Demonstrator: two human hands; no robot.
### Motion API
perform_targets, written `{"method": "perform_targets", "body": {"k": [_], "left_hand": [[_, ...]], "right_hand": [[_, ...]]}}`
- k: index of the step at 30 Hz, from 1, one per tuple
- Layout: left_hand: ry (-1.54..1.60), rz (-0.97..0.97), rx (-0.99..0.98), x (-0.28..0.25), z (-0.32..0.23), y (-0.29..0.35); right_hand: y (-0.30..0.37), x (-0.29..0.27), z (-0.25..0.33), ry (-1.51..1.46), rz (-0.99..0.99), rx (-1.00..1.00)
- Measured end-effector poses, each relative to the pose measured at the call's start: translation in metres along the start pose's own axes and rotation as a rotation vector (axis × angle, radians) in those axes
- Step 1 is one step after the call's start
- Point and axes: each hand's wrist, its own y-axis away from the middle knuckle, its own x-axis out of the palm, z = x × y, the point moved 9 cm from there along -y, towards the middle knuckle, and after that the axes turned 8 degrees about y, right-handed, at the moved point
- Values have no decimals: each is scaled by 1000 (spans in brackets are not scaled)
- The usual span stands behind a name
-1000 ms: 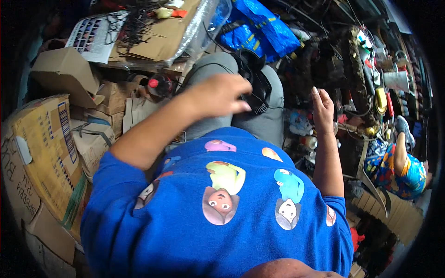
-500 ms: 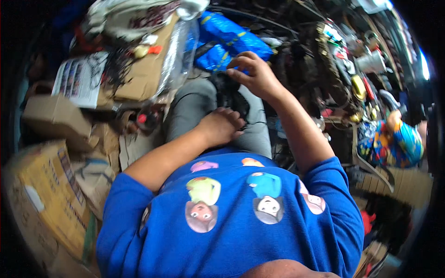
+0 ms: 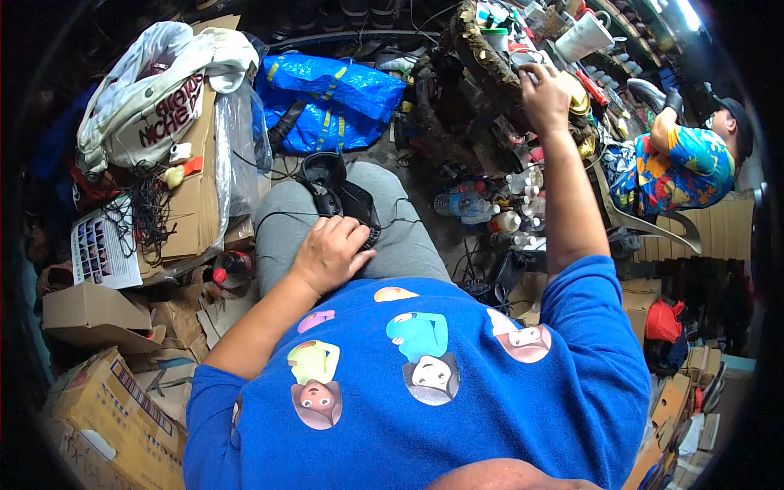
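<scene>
A black shoe (image 3: 349,200) lies on my lap between my grey-trousered thighs, with dark thread trailing from it to both sides. My left hand (image 3: 331,255) is closed over its near end, the fingers bent across it. Out to the right, my right hand (image 3: 545,96) is raised over the edge of a cluttered bench. Its fingers are curled toward the thumb; anything between them is too small to make out. A dark, rough-edged rim (image 3: 482,53) of the bench lies just left of those fingers, and a white cup (image 3: 584,37) stands beyond them.
A blue bag (image 3: 327,98) lies ahead of my knees. Cardboard with a white garment (image 3: 155,90) and black cords (image 3: 151,208) is at left, above several boxes (image 3: 94,318). Plastic bottles (image 3: 465,204) stand right of my knee. Another person (image 3: 686,159) sits far right.
My right hand has moved from above the shoe out to the right, over the bench. The view has shifted. My left hand stays on the shoe.
</scene>
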Motion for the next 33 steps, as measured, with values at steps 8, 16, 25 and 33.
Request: {"method": "perform_targets", "body": {"k": [8, 16, 25, 33], "left_hand": [[127, -364, -256, -45, 62, -29], [190, -211, -132, -3, 44, -27], [339, -233, -203, 2, 57, -22], [220, -215, -112, 4, 48, -26]], "right_hand": [[-26, 28, 1, 278, 646, -9], [-9, -22, -40, -33, 303, -26], [195, 57, 148, -1167, 1021, 304], [207, 82, 192, -1276, 1139, 255]]}}
